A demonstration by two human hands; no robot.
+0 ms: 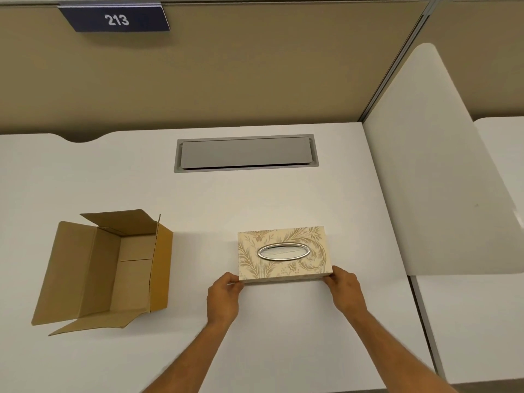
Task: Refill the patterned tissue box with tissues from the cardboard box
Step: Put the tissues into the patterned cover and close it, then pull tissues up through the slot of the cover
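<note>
The patterned tissue box [283,268] lies flat on the white desk [255,199], cream with tan leaf print and an oval silver-rimmed slot on top; white tissue shows through the slot. My left hand [224,297] grips its near left corner and my right hand [344,287] grips its near right corner. The cardboard box [113,268] stands to the left with its flaps open; no tissues are visible inside it.
A grey cable hatch [246,153] is set into the desk behind the tissue box. A white divider panel [425,165] rises along the desk's right edge. A beige partition with a "213" sign [116,19] closes the back.
</note>
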